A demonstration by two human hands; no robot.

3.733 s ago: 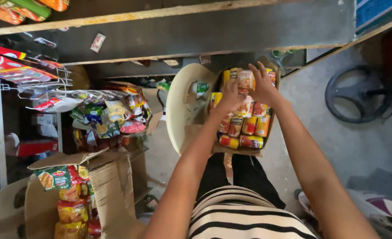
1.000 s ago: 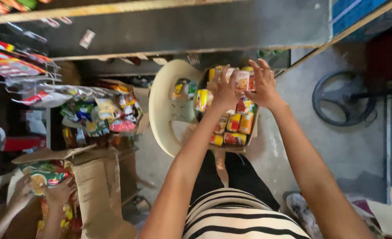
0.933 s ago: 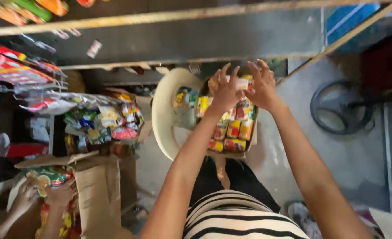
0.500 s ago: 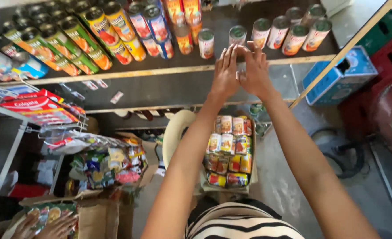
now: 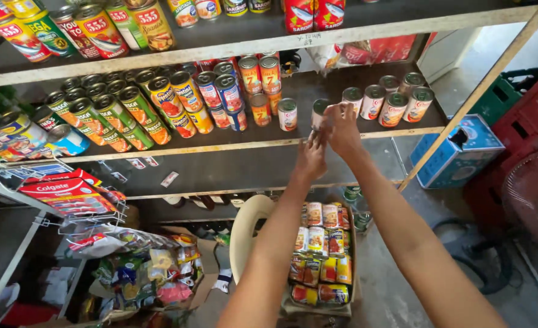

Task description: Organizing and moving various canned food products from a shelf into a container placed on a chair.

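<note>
Your shelving unit (image 5: 232, 146) carries two loaded tiers: the upper board holds large tins, the middle board (image 5: 366, 135) holds rows of smaller cans, dense on the left and sparse on the right. Below you, a cardboard box of cans (image 5: 320, 255) rests on a pale plastic chair (image 5: 248, 228), directly under your arms. A blue carton (image 5: 460, 155) stands by the leaning post on the right.

Both your hands meet at the middle board. Your right hand (image 5: 343, 126) is closed round a small can (image 5: 319, 113) standing at the board's front, in the gap between a single red-and-white can (image 5: 287, 114) and the right-hand cluster of four cans (image 5: 393, 100). Your left hand (image 5: 311, 157) steadies it from below, fingers curled against it; how firm that contact is cannot be told.

Risks observed: the can sits near the front edge, so a loose release could tip it into the box beneath. Your right wrist passes close to the four-can cluster; a careless withdrawal could topple one.
</note>
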